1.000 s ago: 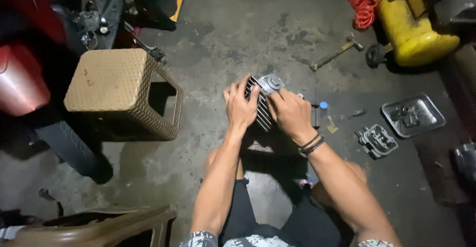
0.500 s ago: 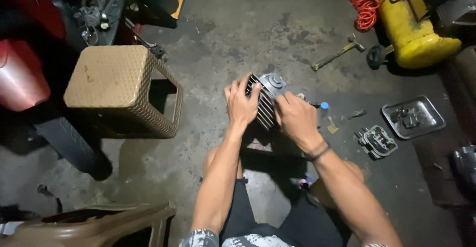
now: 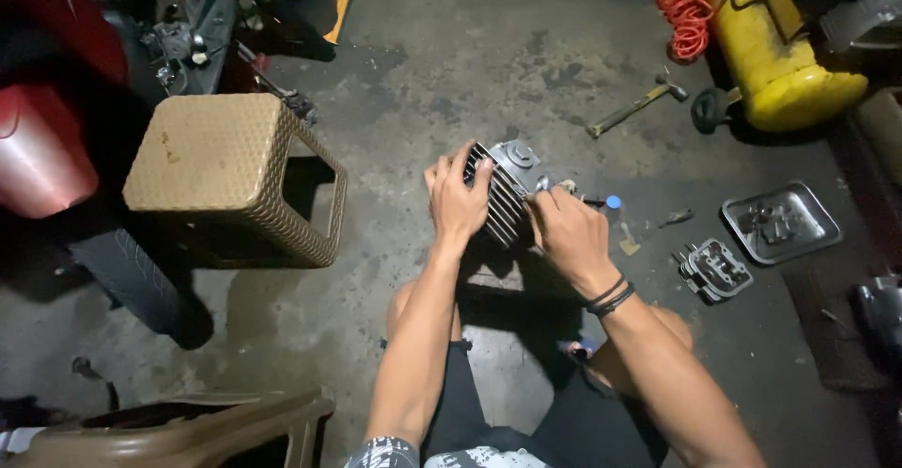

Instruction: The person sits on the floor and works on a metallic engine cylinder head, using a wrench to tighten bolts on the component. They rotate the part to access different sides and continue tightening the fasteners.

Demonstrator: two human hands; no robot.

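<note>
A finned metal engine cylinder (image 3: pixel 507 186) stands on the concrete floor in front of my knees. My left hand (image 3: pixel 456 200) grips its left side, fingers over the fins. My right hand (image 3: pixel 564 228) rests against its right side and pinches a small shiny metal tool at the cylinder's edge. Black bands circle my right wrist.
A tan wicker stool (image 3: pixel 230 181) stands to the left. A cylinder head (image 3: pixel 716 271) and a metal tray (image 3: pixel 780 222) with parts lie to the right, a hammer (image 3: pixel 639 106) beyond. A yellow compressor (image 3: pixel 780 54) with orange hose sits at top right. A red motorcycle (image 3: pixel 47 148) is at far left.
My left hand has slid a little over the fins. My right hand has shifted lower on the cylinder's right side, the small tool now showing at the edge.
</note>
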